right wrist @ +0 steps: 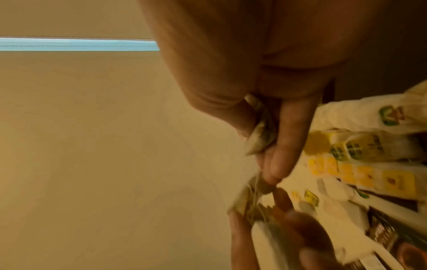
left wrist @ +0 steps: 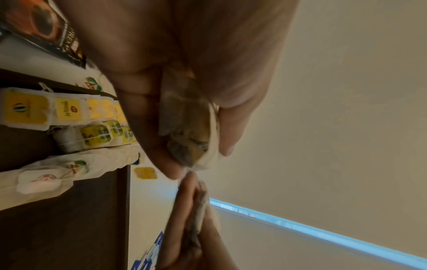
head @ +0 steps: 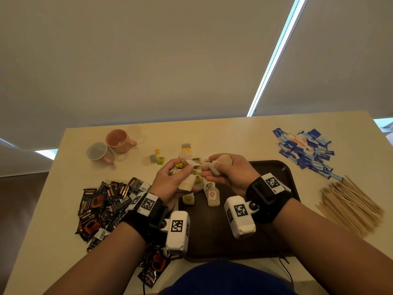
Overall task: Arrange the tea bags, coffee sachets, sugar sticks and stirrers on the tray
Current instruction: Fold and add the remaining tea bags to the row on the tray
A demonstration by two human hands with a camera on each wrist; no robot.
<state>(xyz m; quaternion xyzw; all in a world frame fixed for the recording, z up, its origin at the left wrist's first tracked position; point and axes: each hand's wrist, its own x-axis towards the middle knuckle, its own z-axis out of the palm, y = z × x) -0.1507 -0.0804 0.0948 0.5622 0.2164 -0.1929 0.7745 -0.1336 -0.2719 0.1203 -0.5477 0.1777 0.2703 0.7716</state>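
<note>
Holding a tea bag (head: 187, 181) in our left hand (head: 172, 182) and another tea bag (head: 221, 163) pinched in our right hand (head: 231, 174), we work above the far left corner of the tray (head: 282, 173), where rows of tea bags (head: 209, 193) already lie; strings look tangled between the hands, so pulling apart may tear a bag or drag the rows. Coffee sachets (head: 102, 206) crowd the tray's left edge; its near half lies open
</note>
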